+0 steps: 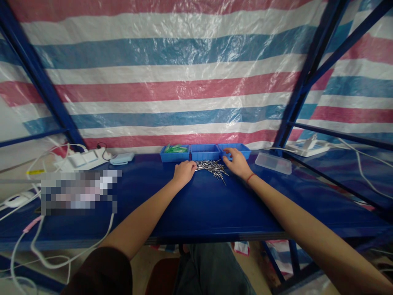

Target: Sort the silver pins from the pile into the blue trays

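A pile of thin, silvery metal pieces (pixel 211 167), with darker parts among them, lies on the blue table in front of three small blue bins. At its left edge is my left hand (pixel 185 172), its fingers curled and pressed together; whatever they hold is hidden. My right hand (pixel 237 163) hovers by the right bin (pixel 245 152), thumb and fingers apart, with nothing visible in it. Green-and-white packets (pixel 175 149) fill the left bin (pixel 175 157). The middle bin (pixel 204 155) stands directly behind the pile.
A clear plastic lid or tray (pixel 273 163) lies right of the bins. Power strips (pixel 82 159) with white cables (pixel 112 223) occupy the left side, near a light-blue case (pixel 122 158) and a blurred-out item. Another power strip (pixel 310 146) sits at far right. Blue metal posts (pixel 296 98) frame the table (pixel 215 209).
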{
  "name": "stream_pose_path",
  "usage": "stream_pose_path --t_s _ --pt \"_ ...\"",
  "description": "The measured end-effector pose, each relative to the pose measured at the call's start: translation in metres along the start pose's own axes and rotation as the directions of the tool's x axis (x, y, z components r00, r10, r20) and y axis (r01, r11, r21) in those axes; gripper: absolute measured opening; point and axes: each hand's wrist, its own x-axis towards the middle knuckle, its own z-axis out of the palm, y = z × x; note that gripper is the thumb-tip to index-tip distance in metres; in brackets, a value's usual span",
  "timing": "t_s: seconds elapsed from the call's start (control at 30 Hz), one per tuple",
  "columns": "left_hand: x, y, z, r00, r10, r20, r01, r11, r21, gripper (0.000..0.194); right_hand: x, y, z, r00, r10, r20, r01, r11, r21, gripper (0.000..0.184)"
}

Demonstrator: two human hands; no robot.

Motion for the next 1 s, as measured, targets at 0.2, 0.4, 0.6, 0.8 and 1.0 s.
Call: stream_pose_path --t_s 0.2,0.4,0.6,0.8,1.0 --pt "0.006 0.0 0.002 0.984 0.097 -0.146 -0.135 0.952 -0.275 0.021 -0.009 -0.03 -0.001 0.979 -0.128 0.16 0.102 0.982 0.159 0.024" --pt "0.011 0.013 0.004 0.976 0.1 -0.194 -0.216 0.576 -0.788 0.014 -0.02 -0.057 0.005 0.951 -0.184 0.249 0.079 0.922 0.379 0.027" --pt "0.012 0.015 0.005 0.983 0.085 -0.164 -0.185 0.43 -0.884 0.016 -0.02 -0.059 0.008 0.979 -0.022 0.205 -0.076 0.886 0.458 0.021" --pt "0.005 0.018 0.007 0.98 0.16 -0.118 -0.194 0.64 -0.744 0.02 -0.015 -0.051 0.008 0.987 0.082 0.136 -0.149 0.774 0.616 0.02" --pt "0.001 0.024 0.0 0.96 0.246 -0.133 -0.272 0.707 -0.652 0.024 -0.016 -0.055 0.006 0.975 0.063 0.211 -0.198 0.675 0.711 0.025"
